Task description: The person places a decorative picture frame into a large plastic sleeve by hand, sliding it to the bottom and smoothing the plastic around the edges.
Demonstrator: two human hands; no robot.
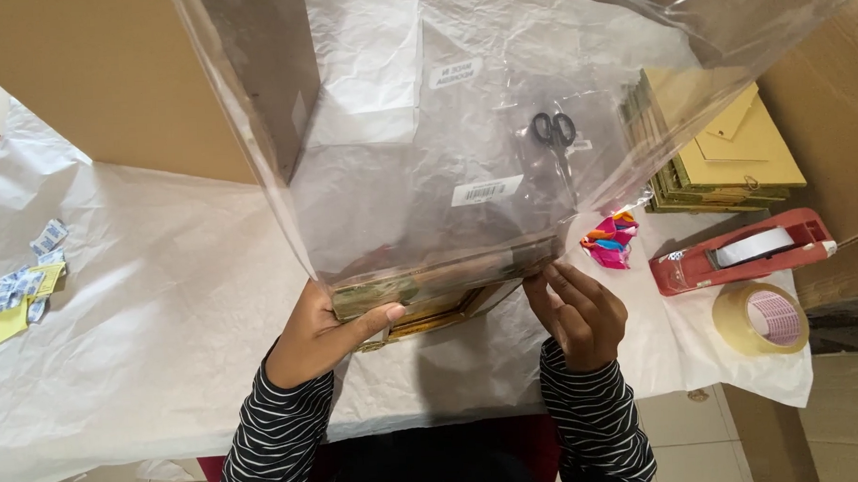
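Centrally, a gilt, ornate picture frame (422, 303) is being gripped by the left hand (323, 335), fingers closed on its edge. A clear, glossy plastic bag (463, 126) bearing white rectangular labels is being pinched over the frame by the right hand (579, 312); right of the frame, a red tape dispenser (743, 251) is lying.

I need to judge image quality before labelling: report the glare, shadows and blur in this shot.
Head view: soft, even daylight; pale glare streaks across the clear plastic bag, hazing the scissors behind it; a soft shadow lies on the white paper beneath the gilt frame; left hand and right hand are sharp; edges bow slightly from the wide lens.
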